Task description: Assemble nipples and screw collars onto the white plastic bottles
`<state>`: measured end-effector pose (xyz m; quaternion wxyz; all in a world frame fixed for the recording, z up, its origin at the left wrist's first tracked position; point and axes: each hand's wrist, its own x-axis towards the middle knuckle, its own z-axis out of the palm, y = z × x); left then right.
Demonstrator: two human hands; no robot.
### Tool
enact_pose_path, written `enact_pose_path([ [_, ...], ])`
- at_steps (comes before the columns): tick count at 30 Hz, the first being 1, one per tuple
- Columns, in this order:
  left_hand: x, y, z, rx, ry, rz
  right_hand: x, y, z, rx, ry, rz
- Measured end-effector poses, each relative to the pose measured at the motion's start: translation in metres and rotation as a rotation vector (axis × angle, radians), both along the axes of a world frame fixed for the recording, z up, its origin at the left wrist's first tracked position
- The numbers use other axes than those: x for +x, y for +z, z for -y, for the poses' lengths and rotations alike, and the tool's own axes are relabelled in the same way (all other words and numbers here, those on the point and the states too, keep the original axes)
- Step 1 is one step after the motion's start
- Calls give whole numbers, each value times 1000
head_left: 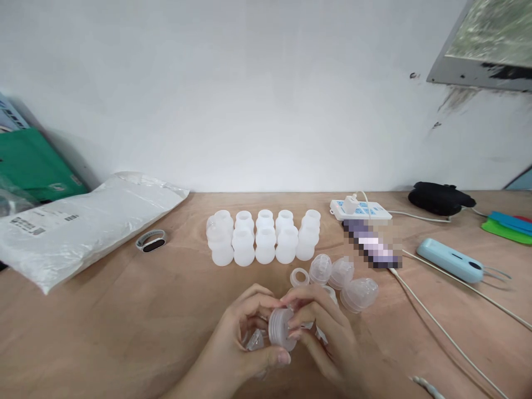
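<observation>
Gripping a ribbed collar (279, 330) at the lower centre of the frame, between the curled left hand (233, 332) and the pinching fingertips of the right hand (332, 327). Could shoot out sideways if squeezed unevenly, being round, slick-looking and narrow to hold. Might also drop the small clear piece (255, 339) beside the left palm on opening those fingers too far, or set the domed pieces (359, 293), right of centre, rolling with a bump of the right knuckles. Could flick away the flat ring (300, 277) by the same brush, lying so near. Looks like translucent plastic throughout: stacked ridges round the collar, smooth swelling curves on the domes, a plain round hole through the ring. Higher, at mid-frame, note milky white bottles (265, 244), pinched at the waist, closely packed and probably easy to topple by a careless reach. Underneath everything, see the brown, wood-grained counter (116, 332); toward the left edge, a crinkled, glossy white parcel bag (91, 221)
</observation>
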<state>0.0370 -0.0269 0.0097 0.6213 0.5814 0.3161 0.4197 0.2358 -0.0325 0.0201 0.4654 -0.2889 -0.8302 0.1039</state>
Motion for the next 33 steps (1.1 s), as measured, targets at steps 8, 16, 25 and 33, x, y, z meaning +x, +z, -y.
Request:
enact_pose_path([
  [8,-1,0,8,-14,-68,11,2,4,5,-70,52,13],
  [16,-10,-1,4,-30,-71,-96,4,3,4,-97,132,-41],
  [25,-22,19,-5,-31,-126,-176,6,8,3,-66,112,-11],
  [33,-23,14,-9,-53,-156,-136,6,12,-1,-31,92,28],
])
